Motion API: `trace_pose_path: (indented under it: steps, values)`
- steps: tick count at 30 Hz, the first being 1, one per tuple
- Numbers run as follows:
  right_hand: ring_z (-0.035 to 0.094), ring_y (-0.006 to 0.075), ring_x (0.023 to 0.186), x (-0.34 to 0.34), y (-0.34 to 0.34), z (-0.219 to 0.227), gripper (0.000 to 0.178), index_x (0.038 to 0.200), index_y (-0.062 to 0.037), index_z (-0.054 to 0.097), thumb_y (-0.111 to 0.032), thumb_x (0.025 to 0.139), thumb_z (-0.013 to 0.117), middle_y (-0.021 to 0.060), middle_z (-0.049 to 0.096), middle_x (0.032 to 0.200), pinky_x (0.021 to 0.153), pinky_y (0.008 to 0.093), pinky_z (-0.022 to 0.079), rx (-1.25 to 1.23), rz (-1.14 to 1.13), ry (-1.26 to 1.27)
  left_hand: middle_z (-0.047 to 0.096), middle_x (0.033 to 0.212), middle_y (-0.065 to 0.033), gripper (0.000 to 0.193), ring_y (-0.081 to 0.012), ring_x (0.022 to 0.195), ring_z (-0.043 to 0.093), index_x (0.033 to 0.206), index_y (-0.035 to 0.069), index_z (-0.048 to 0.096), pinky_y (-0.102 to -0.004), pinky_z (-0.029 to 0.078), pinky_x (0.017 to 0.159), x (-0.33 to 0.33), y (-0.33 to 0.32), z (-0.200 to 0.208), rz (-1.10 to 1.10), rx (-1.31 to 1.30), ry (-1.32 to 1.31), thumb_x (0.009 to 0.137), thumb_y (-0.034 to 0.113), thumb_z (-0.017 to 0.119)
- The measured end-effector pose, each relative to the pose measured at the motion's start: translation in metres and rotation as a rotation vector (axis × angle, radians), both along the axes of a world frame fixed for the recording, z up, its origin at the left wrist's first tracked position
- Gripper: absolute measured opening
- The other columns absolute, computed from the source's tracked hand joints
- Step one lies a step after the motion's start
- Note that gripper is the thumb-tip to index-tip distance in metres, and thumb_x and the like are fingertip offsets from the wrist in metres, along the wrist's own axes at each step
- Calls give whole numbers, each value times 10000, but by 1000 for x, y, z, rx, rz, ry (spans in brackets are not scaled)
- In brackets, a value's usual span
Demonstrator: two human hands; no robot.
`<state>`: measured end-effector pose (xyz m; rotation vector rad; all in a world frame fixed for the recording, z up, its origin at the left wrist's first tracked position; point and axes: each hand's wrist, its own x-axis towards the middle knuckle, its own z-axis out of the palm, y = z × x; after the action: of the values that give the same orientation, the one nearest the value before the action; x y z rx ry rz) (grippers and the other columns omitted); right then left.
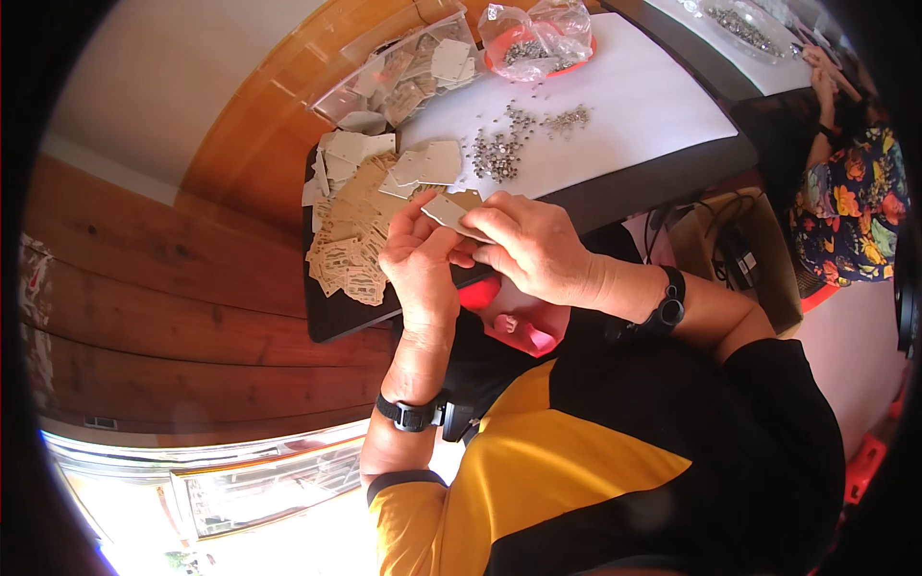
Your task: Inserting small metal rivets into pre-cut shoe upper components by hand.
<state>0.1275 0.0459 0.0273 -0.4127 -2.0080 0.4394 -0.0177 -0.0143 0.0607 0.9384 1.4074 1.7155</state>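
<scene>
Both hands meet over the table's near edge around a small pale card (447,212). My left hand (421,274) pinches it from the left, and my right hand (540,245) has thumb and fingers closed on its right end. Whether a smaller piece sits between the fingers cannot be made out. Just beyond the hands lie blank pale cards (429,163), overlapping. To their left spreads a heap of tan printed cards (351,252). Small shiny metal pieces (496,156) are scattered on the white sheet (634,115), beside a smaller group of finer bits (569,118).
A clear plastic bin (338,104) of cards stands at the back left, beside a red bowl (580,67) lined with a plastic bag of metal pieces. At right are a cardboard box (776,257) with cables and another person in a floral top (850,202).
</scene>
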Motion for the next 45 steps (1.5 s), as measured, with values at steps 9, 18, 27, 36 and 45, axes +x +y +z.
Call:
trace_pose_path:
  steps: [9,18,27,36,45]
  values:
    - [601,293,645,19,15,-3,210,922,-34,632,-18,740,735,107,571,728,587,380,479,2,28,106,663,980,-93,449,-136,850,625,1226,-1,600,-262,534,718,19,-20,2,-127,-69,108,786,-22,686]
    - [616,244,757,47,40,-12,253,934,-42,632,-103,737,778,71,617,813,676,372,484,-162,22,-170,641,1191,-63,672,-180,1105,588,1375,116,544,-319,490,875,4,3,-45,-198,64,890,740,-12,726]
    - [644,242,814,56,47,-18,288,963,-51,613,-50,725,775,68,629,865,717,362,508,-149,-27,-113,649,1049,-125,514,-227,939,630,1328,82,558,-330,525,865,13,22,-59,-186,62,737,841,-72,614]
    - [663,302,932,53,43,-22,381,1080,-78,575,55,732,657,86,640,941,784,395,535,-235,49,67,626,920,15,402,-70,838,553,1250,67,630,-213,474,798,25,24,-53,-160,43,552,866,-50,644]
    - [616,287,771,53,48,-25,201,973,-44,602,-5,795,687,95,597,858,673,379,489,-102,-19,-34,648,983,0,395,-49,797,543,1244,32,628,-192,465,759,28,22,-51,-164,23,520,861,-63,652]
